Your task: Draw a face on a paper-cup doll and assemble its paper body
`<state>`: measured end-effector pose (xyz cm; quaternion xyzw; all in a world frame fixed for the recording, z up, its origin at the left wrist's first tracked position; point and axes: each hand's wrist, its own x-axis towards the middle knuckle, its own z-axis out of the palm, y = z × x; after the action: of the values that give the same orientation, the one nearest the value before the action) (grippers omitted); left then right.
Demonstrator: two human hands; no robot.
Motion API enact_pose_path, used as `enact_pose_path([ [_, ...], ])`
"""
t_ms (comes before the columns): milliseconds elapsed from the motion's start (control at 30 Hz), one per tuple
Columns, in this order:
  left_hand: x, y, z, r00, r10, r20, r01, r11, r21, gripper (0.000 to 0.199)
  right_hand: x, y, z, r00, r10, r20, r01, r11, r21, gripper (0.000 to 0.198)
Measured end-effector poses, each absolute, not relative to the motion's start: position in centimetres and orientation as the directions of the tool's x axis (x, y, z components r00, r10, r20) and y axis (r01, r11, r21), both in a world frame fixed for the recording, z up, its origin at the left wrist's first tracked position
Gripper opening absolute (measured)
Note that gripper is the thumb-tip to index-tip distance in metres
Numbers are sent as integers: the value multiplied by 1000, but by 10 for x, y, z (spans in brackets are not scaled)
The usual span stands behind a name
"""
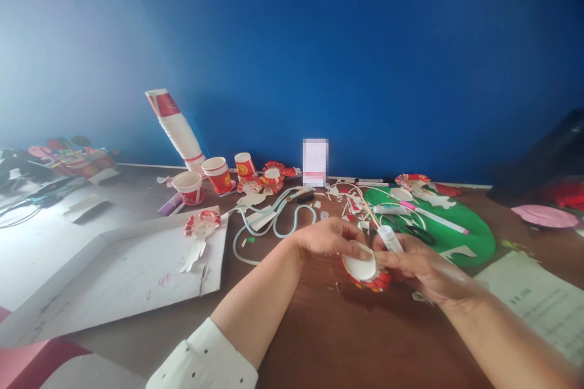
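Note:
A paper-cup flower point(359, 268), with a round white base and a frilled red-and-gold rim, is held low over the brown table. My left hand point(332, 238) pinches its upper left edge between thumb and fingers. On the other side, my right hand point(413, 264) has its thumb at the upper right edge. A white tube like a glue stick point(389, 236) pokes up from the same hand. Both hands are closed, and some fingertips are hidden behind the flower. Paper scraps point(353, 203) lie just beyond.
Behind stand a leaning stack of paper cups point(177, 134) and single cups point(187, 187). A cut-cup figure point(203, 225) lies on the grey board point(137, 261) at left. A pale cable point(239, 249), a green disc point(474, 237), a pink marker point(433, 219) and a printed sheet point(533, 292) surround the hands.

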<state>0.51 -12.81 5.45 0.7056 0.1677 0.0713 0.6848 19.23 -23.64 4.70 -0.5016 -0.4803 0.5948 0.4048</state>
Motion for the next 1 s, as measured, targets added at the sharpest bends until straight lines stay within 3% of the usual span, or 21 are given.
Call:
enact_pose_path([
  [567, 1, -124, 46, 947, 297, -125, 90, 127, 988, 28, 191, -236, 27, -318, 939, -134, -197, -204, -959, 29],
  [767, 0, -123, 48, 925, 362, -117, 49, 192, 980, 31, 187, -236, 32, -229, 962, -151, -233, -205, -951, 26],
  [1000, 1, -123, 51, 900, 406, -158, 123, 110, 986, 38, 188, -231, 34, -178, 964, -198, -180, -229, -957, 34],
])
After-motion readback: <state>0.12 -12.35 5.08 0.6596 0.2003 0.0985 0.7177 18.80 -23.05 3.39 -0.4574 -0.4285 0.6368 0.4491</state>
